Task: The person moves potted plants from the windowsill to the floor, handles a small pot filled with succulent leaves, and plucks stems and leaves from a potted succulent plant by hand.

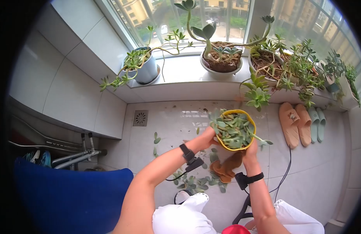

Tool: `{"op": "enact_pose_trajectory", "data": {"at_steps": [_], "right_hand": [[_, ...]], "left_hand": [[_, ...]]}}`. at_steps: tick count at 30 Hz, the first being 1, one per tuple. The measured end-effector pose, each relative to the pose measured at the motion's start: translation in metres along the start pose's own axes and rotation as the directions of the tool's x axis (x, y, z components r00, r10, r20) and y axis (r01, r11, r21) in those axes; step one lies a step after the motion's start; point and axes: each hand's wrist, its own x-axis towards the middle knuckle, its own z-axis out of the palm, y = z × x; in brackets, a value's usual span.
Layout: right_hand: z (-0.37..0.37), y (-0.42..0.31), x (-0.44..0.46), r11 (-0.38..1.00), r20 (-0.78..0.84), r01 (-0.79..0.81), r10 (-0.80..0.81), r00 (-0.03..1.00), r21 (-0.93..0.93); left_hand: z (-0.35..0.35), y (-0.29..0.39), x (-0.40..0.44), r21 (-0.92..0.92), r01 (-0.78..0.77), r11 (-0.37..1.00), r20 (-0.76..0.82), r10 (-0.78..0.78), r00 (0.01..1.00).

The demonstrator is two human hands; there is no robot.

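Note:
A yellow pot (253,124) full of grey-green succulent leaves (235,128) is held up over the tiled floor between my hands. On its left side my left hand (209,137) is closed, the fingertips partly hidden by the pot. My right hand (250,151) grips the lower right side, below a leafy stem (264,140) that pokes out over the rim. Beneath the pot lies a crumpled brown-orange glove or cloth (226,168) whose kind I cannot make out. Loose fallen leaves (193,182) are scattered on the floor near it.
Several potted succulents line the window ledge, among them a blue pot (147,70) and a white pot (221,74). Pink slippers (289,124) and green slippers (314,126) stand at right. A floor drain (140,118), a blue cloth-covered object (75,195) and a metal frame (77,158) are at left.

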Motion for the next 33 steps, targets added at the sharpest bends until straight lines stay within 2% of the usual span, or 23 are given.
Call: {"op": "enact_pose_trajectory", "data": {"at_steps": [1,2,4,7,9,11,14,15,16,19,22,23,26,27,30,33], "right_hand": [[0.013,0.005,-0.007,0.999,0.029,0.045,-0.045,0.999,-0.011],[0.026,0.014,-0.011,0.994,0.032,0.079,-0.077,0.997,-0.073],[0.056,0.024,-0.017,0.988,0.112,0.147,-0.141,0.984,-0.043],[0.106,0.009,-0.016,0.993,0.227,0.057,-0.032,0.973,-0.105],[0.135,0.017,0.003,0.967,0.275,0.238,-0.206,0.939,-0.088],[0.168,0.006,0.014,0.952,0.305,0.288,-0.246,0.92,-0.101],[0.217,-0.03,0.019,0.982,0.272,0.106,-0.06,0.961,-0.159],[0.228,-0.035,0.024,0.985,0.294,0.109,-0.066,0.954,-0.133],[0.237,-0.039,0.03,0.988,0.315,0.111,-0.072,0.946,-0.108],[0.26,-0.049,0.042,0.983,0.248,0.072,-0.028,0.968,-0.171],[0.272,-0.057,0.037,0.991,0.283,0.081,-0.047,0.958,-0.11],[0.276,-0.059,0.034,0.989,0.267,0.06,-0.022,0.964,-0.136],[0.275,-0.032,0.073,0.98,0.262,0.121,-0.076,0.962,-0.161],[0.278,-0.036,0.069,0.959,0.276,0.184,-0.121,0.954,-0.215],[0.281,-0.034,0.061,0.954,0.275,0.225,-0.165,0.947,-0.201],[0.27,-0.016,0.07,0.952,0.354,0.301,-0.264,0.897,-0.053]], "left_hand": [[-0.018,-0.006,0.0,-0.055,-0.106,0.993,0.004,0.107,0.994],[-0.035,-0.011,0.002,-0.111,-0.124,0.986,-0.03,0.121,0.992],[-0.05,0.011,-0.014,-0.223,-0.164,0.961,-0.097,0.145,0.985],[-0.065,0.049,-0.05,-0.098,-0.272,0.957,-0.26,0.239,0.936],[-0.082,0.066,-0.066,-0.053,-0.369,0.928,-0.26,0.344,0.902],[-0.069,0.1,-0.088,-0.047,-0.402,0.914,-0.311,0.369,0.876],[-0.082,0.124,-0.083,-0.132,-0.501,0.855,-0.317,0.443,0.839],[-0.096,0.127,-0.072,-0.141,-0.535,0.833,-0.281,0.485,0.828],[-0.097,0.135,-0.071,-0.142,-0.537,0.832,-0.306,0.479,0.823],[-0.107,0.152,-0.063,-0.138,-0.539,0.831,-0.37,0.462,0.806],[-0.106,0.162,-0.061,-0.047,-0.551,0.833,-0.429,0.481,0.764],[-0.11,0.163,-0.055,-0.098,-0.554,0.827,-0.458,0.457,0.763],[-0.103,0.169,-0.056,-0.101,-0.581,0.808,-0.511,0.459,0.726],[-0.119,0.165,-0.045,-0.143,-0.585,0.798,-0.48,0.461,0.746],[-0.124,0.16,-0.042,-0.12,-0.596,0.794,-0.444,0.494,0.748],[-0.118,0.164,-0.048,-0.11,-0.598,0.794,-0.452,0.496,0.741]]}}
